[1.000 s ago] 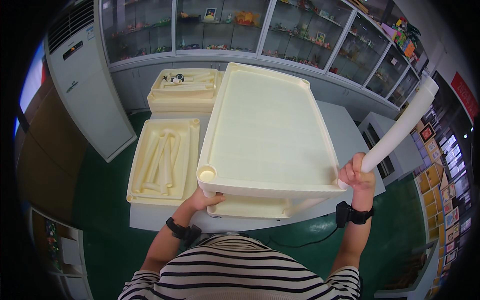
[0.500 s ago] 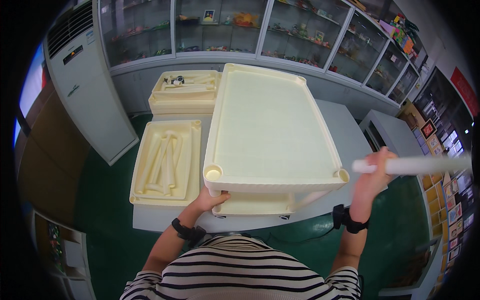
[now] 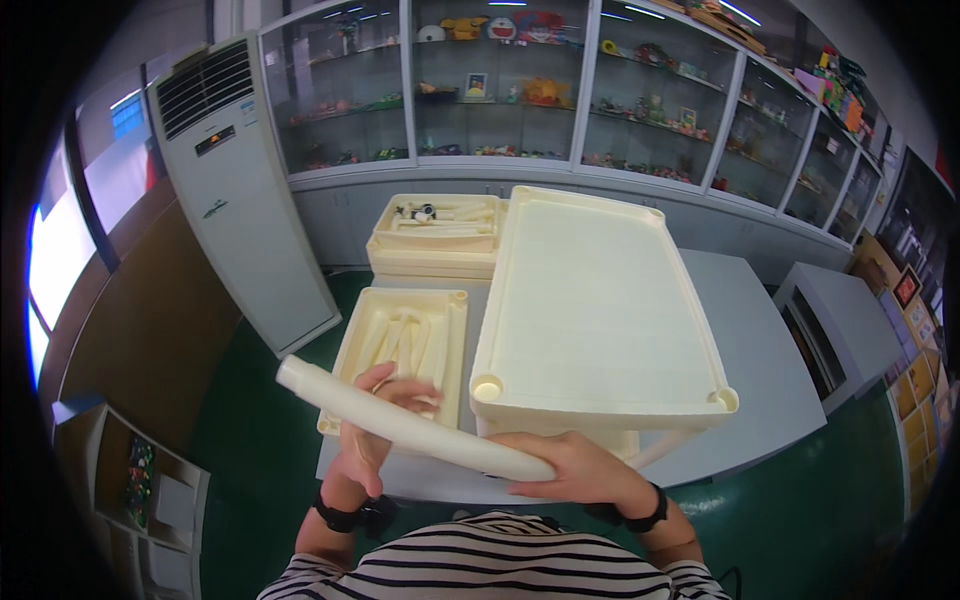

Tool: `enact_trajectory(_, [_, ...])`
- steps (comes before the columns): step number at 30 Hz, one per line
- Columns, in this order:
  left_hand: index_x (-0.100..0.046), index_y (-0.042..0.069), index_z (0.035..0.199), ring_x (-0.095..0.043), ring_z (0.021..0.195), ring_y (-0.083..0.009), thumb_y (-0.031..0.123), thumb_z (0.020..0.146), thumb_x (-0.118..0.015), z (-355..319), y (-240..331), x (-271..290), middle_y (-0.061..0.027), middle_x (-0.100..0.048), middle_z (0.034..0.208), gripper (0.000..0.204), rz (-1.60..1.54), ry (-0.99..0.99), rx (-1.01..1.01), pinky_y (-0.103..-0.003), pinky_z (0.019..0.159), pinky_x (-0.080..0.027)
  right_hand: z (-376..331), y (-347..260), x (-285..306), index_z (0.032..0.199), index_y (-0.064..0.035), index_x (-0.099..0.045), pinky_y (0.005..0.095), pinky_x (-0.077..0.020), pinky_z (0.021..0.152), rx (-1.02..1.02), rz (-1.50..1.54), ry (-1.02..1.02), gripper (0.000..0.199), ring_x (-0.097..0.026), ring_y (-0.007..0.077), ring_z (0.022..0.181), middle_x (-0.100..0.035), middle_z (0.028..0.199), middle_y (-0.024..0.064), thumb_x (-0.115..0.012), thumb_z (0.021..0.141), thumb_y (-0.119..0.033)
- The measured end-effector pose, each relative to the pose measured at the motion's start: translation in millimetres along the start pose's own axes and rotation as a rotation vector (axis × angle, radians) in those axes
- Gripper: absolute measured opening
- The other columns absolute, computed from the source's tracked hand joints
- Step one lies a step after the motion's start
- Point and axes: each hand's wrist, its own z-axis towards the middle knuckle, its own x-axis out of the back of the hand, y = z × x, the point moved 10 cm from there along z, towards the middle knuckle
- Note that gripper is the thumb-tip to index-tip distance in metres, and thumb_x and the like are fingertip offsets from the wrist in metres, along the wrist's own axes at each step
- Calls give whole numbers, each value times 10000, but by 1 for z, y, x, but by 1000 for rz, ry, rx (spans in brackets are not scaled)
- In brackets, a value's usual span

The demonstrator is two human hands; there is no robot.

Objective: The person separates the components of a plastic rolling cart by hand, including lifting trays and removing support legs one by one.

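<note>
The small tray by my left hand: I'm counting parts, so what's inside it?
The small tray holds several cream tubes lying side by side. The left hand and the held tube cover its near end, so a full count isn't possible.

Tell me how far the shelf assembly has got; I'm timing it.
Done: one big cream shelf stands on the grey table. In hand: both hands, left and right, hold one cream tube. Left: more tubes lie in the tray.

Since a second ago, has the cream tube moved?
Yes. The cream tube crossed from the right corner of the large shelf panel to its left, in front of the parts tray, held by both hands.
</note>
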Motion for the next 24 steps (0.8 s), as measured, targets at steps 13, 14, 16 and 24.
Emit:
enact_trajectory(13, [-93, 218, 1359, -554, 603, -203, 262, 911, -459, -115, 169, 131, -148, -469, 1032, 580, 718, 1087, -697, -280, 506, -521, -22, 93, -6, 1023, -38, -598, 182, -396, 485, -111, 214, 254, 248, -500, 41, 497, -557, 591, 21, -635, 779, -64])
enact_trajectory(14, [-83, 237, 1355, -561, 617, -224, 202, 880, -507, -110, 162, 131, -163, -465, 1036, 638, 789, 1057, -669, -301, 516, -530, -24, 103, -7, 1023, -38, -598, 182, -396, 485, -124, 226, 211, 248, -500, 41, 497, -557, 591, 21, -635, 779, -64])
enact_trajectory(16, [-59, 272, 1347, -579, 654, -253, 24, 798, -575, -110, 134, 146, -189, -460, 1023, 793, 825, 988, -655, -338, 557, -542, -33, 117, 0, 1004, -38, -604, 183, -377, 466, -151, 226, 280, 227, -488, 43, 479, -549, 577, 15, -628, 778, -57])
enact_trajectory(24, [-275, 120, 1038, -586, 789, -295, -92, 674, -663, -75, 10, 137, -185, -521, 928, 573, 822, 600, -571, -389, 731, -521, -16, 120, -6, 1022, -30, -579, 206, -379, 479, -179, 32, 187, 246, -479, 81, 484, -536, 580, 35, -621, 791, -105])
